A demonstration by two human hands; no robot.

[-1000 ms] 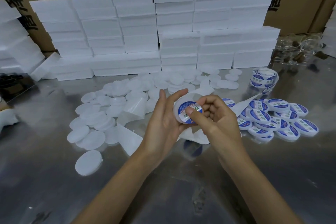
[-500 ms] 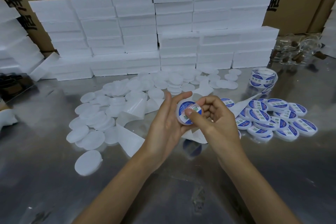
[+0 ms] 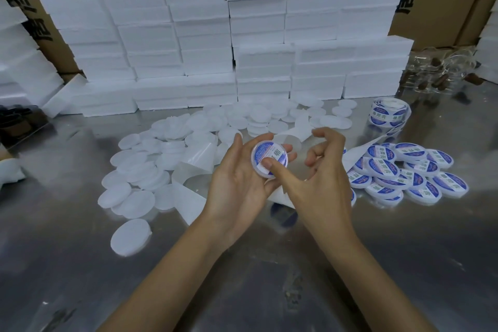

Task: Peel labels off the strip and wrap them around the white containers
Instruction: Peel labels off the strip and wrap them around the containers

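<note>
Since the earlier frames, right hand has loosened: index and middle fingers lifted off and curl in the air, only its thumb pressing the label. Left hand cradles the white container from below, fingers curled round its rim (the blue-and-white face tilts toward the camera). Container held above the steel table, in front of the loose backing strip. Unlabelled white discs scattered to the left; labelled containers piled to the right, touching one another. Label roll stands behind that pile. Stacked foam boxes line the back.
</note>
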